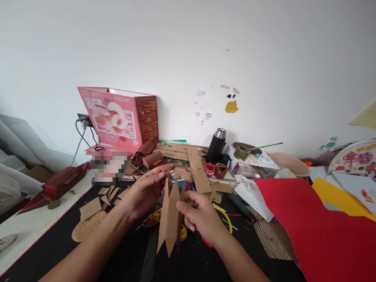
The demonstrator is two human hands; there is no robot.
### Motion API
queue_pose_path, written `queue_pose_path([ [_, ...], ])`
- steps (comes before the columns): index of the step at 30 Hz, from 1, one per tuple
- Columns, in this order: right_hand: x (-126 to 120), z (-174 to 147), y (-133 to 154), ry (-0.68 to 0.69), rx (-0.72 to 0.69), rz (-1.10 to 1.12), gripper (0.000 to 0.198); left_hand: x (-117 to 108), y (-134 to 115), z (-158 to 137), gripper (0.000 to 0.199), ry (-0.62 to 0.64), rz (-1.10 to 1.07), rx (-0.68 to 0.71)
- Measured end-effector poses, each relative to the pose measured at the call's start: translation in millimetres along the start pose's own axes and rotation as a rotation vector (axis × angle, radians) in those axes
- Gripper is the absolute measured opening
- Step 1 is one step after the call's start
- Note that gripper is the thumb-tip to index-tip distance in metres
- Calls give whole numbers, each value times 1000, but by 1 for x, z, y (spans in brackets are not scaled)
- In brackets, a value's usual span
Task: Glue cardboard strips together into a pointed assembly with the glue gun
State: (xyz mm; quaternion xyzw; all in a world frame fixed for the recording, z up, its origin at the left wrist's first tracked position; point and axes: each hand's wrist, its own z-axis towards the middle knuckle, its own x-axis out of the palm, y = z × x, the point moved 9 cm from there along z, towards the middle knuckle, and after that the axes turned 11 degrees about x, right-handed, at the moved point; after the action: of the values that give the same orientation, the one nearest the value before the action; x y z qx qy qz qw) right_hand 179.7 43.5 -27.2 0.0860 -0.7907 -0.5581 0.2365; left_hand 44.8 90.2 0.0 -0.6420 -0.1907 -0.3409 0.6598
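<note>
A folded piece of brown cardboard point(169, 219) with pointed ends at top and bottom stands upright in front of me. My right hand point(201, 213) grips its right side, thumb in front and fingers behind. At its upper left tip is my left hand point(147, 190), the fingers drawn together in a pinch; what lies between them is too small to make out. Behind the cardboard, partly hidden, a stained yellow tool with a thin metal nozzle point(152, 219) lies on the black table surface point(123, 258).
Cardboard scraps point(91, 209) lie at left, long cardboard strips point(198, 168) at the back. A black thermos point(216, 145) stands near open paint jars point(209, 169). Red paper point(311, 219) covers the right side, beside corrugated card point(272, 235). A pink box point(117, 117) stands against the wall.
</note>
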Motion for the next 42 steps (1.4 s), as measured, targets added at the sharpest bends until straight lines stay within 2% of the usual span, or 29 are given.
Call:
queue_pose_path([
  [8, 1, 0, 0, 6, 2, -17, 59, -1, 2, -1, 50, -16, 5, -24],
  [20, 2, -2, 2, 1, 18, -39, 61, 1, 1, -1, 39, -8, -54, -24],
  [36, 2, -2, 4, 0, 11, -14, 62, 1, 4, -2, 47, 15, -9, -29],
  [42, 1, -2, 3, -5, 14, -3, 63, 0, 7, -1, 39, 23, -30, -61],
])
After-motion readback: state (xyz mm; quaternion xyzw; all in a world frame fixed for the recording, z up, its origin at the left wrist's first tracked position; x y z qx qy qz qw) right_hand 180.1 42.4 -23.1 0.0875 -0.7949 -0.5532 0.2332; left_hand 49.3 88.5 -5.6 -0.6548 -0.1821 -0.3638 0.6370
